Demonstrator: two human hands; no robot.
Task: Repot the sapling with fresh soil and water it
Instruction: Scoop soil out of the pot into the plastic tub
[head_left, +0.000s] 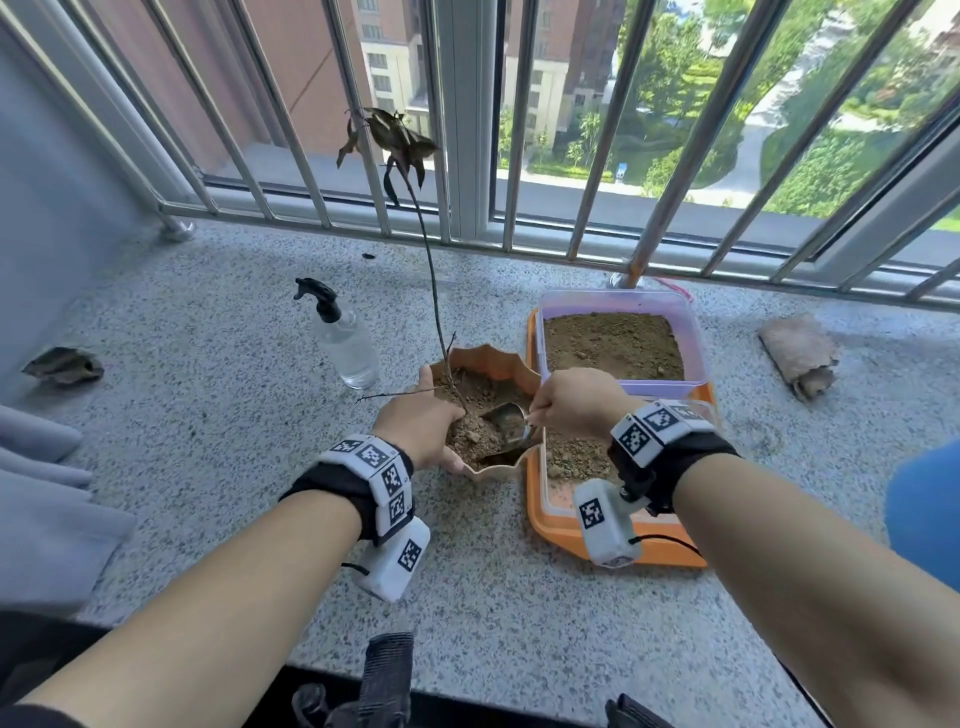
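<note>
Sapling (435, 291) being steadied in the pot (488, 364) while soil is added.

The thin, brittle stem is pinched low by the left hand (418, 423); the metal scoop (506, 421) is clenched in the right hand (574, 402). A low, gentle grip is advised.

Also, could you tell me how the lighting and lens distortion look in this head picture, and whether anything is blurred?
Head view: bright daylight through the railing, soft shadows only; wide-angle bending curves the bars and splays the forearms; pot, scoop and both hands, left and right, are sharp; the spray bottle shows faint glare; the outdoor greenery is a little washed out.
</note>
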